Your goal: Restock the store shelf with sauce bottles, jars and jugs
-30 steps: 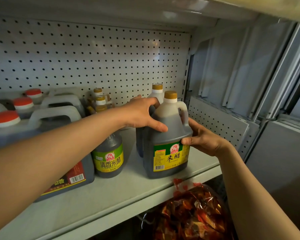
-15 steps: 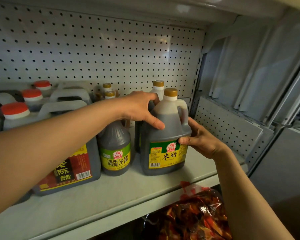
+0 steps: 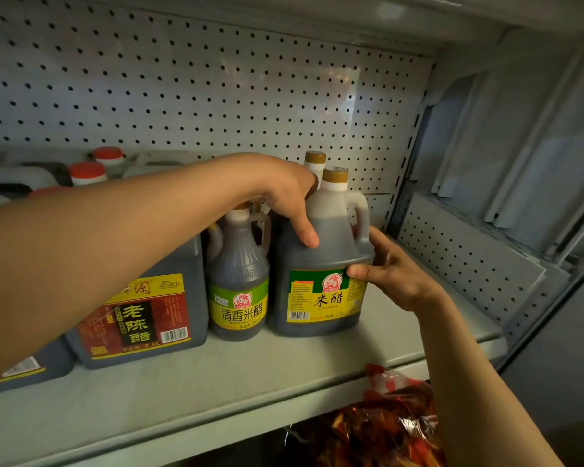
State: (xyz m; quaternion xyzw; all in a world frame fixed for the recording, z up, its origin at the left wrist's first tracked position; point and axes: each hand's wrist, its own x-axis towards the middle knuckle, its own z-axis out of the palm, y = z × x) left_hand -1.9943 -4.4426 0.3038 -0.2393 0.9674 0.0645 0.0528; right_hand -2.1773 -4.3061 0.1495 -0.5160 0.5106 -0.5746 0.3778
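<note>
- At 9 o'clock, red-capped jugs (image 3: 87, 171) stand in a row running back toward the pegboard wall (image 3: 196, 96); the left forearm hides most of their bodies.
- Just right of them, at about 8 o'clock, a large dark jug with a red and black label (image 3: 142, 321) stands upright on the shelf (image 3: 216, 382), its top hidden behind the forearm.
- Touching or just beside that jug's right side, near the centre, a smaller bottle with a green and yellow label (image 3: 238, 291) stands upright, dark liquid filling it up to the neck.
- The left hand (image 3: 284, 197) reaches in from 9 o'clock and grips the shoulder of the gold-capped vinegar jug (image 3: 324, 264), thumb pressed on its front face, fingers curled over the top behind.
- That jug stands upright on the shelf just right of centre, close against the small bottle, with its handle toward 3 o'clock and its label facing the camera.
- Behind it, a second gold cap (image 3: 315, 157) shows above the left hand.
- The right hand (image 3: 395, 274) comes up from 5 o'clock and holds the jug's right side below the handle, thumb on the top edge of the label, fingers wrapped round the back.
- At 6 o'clock, under the shelf edge, lies a red crinkled plastic bag (image 3: 378, 429).
</note>
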